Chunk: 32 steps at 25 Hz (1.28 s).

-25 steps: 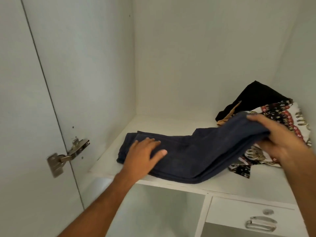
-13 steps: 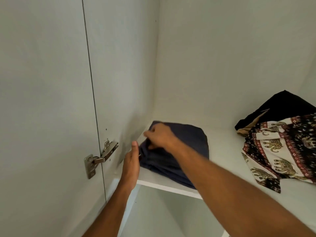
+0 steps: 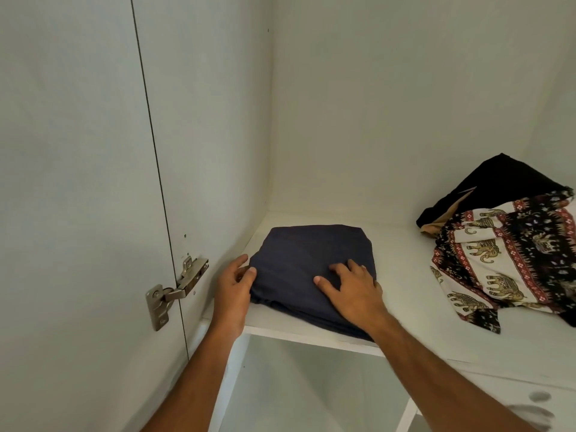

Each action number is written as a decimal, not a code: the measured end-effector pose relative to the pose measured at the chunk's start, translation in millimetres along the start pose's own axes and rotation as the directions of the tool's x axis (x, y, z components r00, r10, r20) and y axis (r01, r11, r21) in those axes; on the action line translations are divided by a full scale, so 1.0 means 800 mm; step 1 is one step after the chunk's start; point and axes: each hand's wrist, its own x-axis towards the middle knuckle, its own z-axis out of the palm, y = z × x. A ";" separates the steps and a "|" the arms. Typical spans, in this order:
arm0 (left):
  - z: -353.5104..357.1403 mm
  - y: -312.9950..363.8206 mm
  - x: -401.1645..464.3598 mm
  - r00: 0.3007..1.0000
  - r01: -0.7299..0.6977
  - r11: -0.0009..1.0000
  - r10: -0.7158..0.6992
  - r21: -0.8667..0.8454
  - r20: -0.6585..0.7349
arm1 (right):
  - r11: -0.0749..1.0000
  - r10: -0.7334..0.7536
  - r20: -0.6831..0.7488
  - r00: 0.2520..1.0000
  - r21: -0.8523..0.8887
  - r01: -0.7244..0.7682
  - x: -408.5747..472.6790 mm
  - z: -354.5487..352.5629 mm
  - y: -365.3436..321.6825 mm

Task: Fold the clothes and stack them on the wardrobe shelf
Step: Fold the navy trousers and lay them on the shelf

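White wardrobe shelf (image 3: 405, 275) – folded navy garment (image 3: 311, 260) at left; left hand (image 3: 232, 294), right hand (image 3: 352, 288) flat, touching it.

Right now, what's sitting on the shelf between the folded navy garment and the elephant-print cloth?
Nothing: in the head view, only bare white shelf lies between the folded navy garment and the elephant-print cloth.

The folded navy garment (image 3: 311, 263) under both hands is matt woven cloth with soft creases. The shelf (image 3: 405, 244) beneath it is smooth white board, faintly satin. Left of the left hand, the hinge (image 3: 176, 288) is brushed grey metal. Right of the right hand, the elephant-print fabric (image 3: 511, 263) looks thin and matt.
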 end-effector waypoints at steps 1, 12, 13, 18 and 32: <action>0.000 0.002 -0.003 1.000 -0.007 1.000 0.007 -0.003 -0.017 | 0.999 0.007 -0.034 0.999 0.054 -0.005 0.000 -0.001 0.005; 0.007 -0.010 -0.036 0.897 -0.424 0.725 0.254 0.543 0.362 | 0.218 0.358 0.418 0.835 0.832 -0.510 0.010 -0.067 0.063; 0.005 -0.011 -0.037 0.891 -0.438 0.706 0.259 0.556 0.373 | 0.188 0.336 0.443 0.831 0.833 -0.520 0.011 -0.069 0.061; 0.027 -0.002 -0.045 0.883 -0.461 0.161 0.180 0.873 0.433 | 0.055 0.217 0.375 0.901 0.917 -0.395 0.035 -0.116 0.028; 0.072 0.126 0.057 0.864 -0.021 0.999 0.041 -0.046 0.502 | 0.380 -0.151 0.027 0.988 0.924 0.032 0.169 -0.285 -0.021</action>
